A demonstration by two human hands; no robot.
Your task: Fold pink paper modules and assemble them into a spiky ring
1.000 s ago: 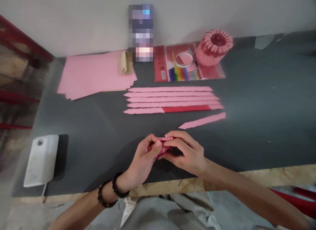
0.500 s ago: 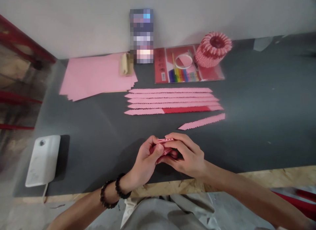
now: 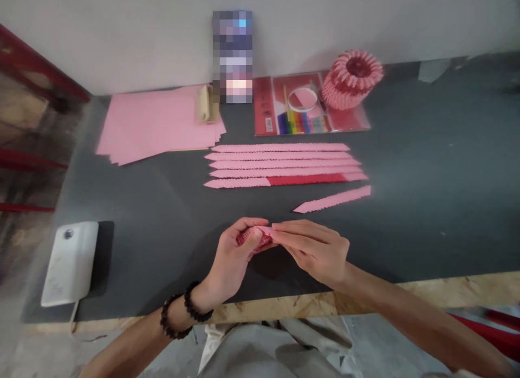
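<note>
1. The left hand (image 3: 233, 259) is closed around a small folded paper piece (image 3: 260, 238) that is pink and red. The thumb presses on top and the fingers curl under it.
2. The right hand (image 3: 319, 251) pinches the right end of the same piece, fingertips together. Both hands are clamped on it.
3. The folded paper piece is held up just above the dark table top (image 3: 426, 194), near the front edge and close to the person's body.
4. The piece looks small and thin. I think a hard squeeze could squash its folds. A pull from both hands could tear it or pull its parts apart.
5. A loose hold could let it slip. It might land on the table top or drop past the wooden edge (image 3: 447, 291) into the lap.
6. A short pink strip (image 3: 333, 199) lies just behind the hands. A quick move forward could knock it askew.
7. Five long strips (image 3: 284, 164) lie in a neat row farther back, and one is partly red. A sweeping arm could mix them up.
8. The pink sheets (image 3: 154, 123), the round paper ring (image 3: 352, 77) and the white box (image 3: 70, 263) are well apart from the hands. I think they are safe.
</note>
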